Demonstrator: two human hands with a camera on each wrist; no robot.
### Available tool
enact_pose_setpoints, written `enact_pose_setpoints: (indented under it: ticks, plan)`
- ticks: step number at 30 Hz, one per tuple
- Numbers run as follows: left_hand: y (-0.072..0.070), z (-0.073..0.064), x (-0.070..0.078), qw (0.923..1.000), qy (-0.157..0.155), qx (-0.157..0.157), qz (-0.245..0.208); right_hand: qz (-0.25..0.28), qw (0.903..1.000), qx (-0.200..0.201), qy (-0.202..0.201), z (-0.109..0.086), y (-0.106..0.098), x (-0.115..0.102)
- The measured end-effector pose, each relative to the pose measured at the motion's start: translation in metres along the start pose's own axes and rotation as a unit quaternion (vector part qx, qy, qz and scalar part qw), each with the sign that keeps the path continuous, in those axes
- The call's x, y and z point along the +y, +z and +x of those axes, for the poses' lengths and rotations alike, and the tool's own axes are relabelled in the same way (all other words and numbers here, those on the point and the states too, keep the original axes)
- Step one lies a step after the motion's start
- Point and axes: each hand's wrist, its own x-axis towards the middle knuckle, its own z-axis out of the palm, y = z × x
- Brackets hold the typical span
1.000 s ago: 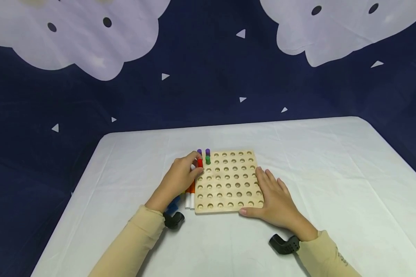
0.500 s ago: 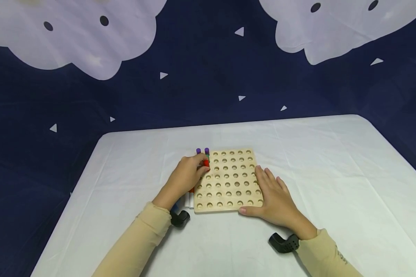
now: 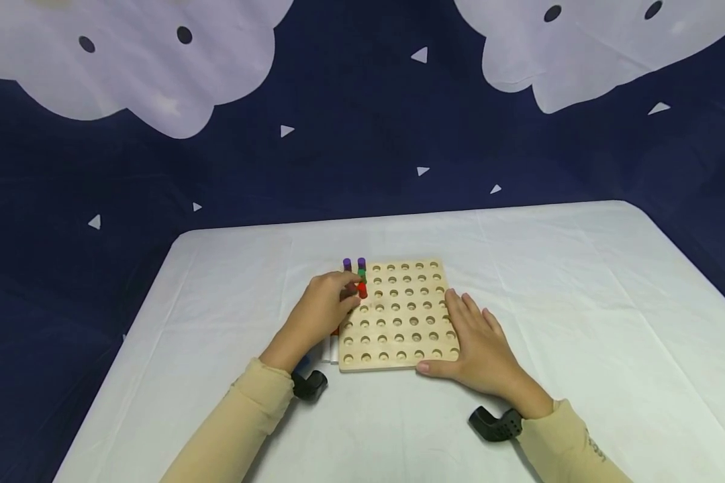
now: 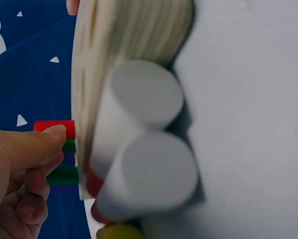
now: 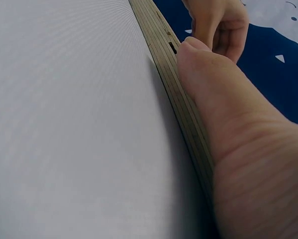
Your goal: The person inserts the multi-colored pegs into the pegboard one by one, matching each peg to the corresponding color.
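A pale wooden pegboard (image 3: 390,347) with rows of round holes lies on the table. A red peg (image 3: 362,290) stands in it near the left edge, just in front of a green peg (image 3: 362,276). Two purple pegs (image 3: 361,262) stand at its far left corner. My left hand (image 3: 323,302) is beside the red peg, thumb and index finger spread on either side; in the left wrist view the thumb overlaps the red peg (image 4: 51,125). My right hand (image 3: 486,355) lies along the board's right side, fingers straight, with its thumb (image 5: 203,74) against the front edge.
White cylinders (image 4: 146,94) with red parts lie against the board's left side. A yellow piece (image 4: 120,232) sits beyond them. Something blue (image 3: 303,364) is partly hidden under the left wrist. A dark blue backdrop (image 3: 362,161) with clouds hangs behind the white-covered table.
My left hand carried the red peg rightward to the second column, then its fingers parted and drew slightly left, leaving the peg upright in the board. My right hand stayed in place.
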Motion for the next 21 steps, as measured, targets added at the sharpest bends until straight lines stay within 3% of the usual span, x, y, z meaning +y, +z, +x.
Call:
enact_pose_setpoints:
  ticks: [6, 10, 15, 21]
  plan:
    - [-0.020, -0.019, -0.014, 0.9998, -0.019, 0.000, 0.004, -0.001, 1.0000, -0.001, 0.001, 0.000, 0.000, -0.001]
    - [-0.034, -0.035, -0.028, 0.9976, -0.064, -0.016, 0.018, 0.002, 1.0000, -0.002, 0.000, 0.000, 0.000, -0.001]
    - [-0.045, -0.055, -0.043, 0.9899, -0.124, -0.062, 0.031, 0.000, 1.0000, -0.001, 0.000, 0.000, -0.001, -0.001]
    - [-0.048, -0.074, -0.048, 0.9862, -0.128, -0.094, 0.046, -0.001, 1.0000, 0.000, -0.004, 0.001, 0.000, 0.000]
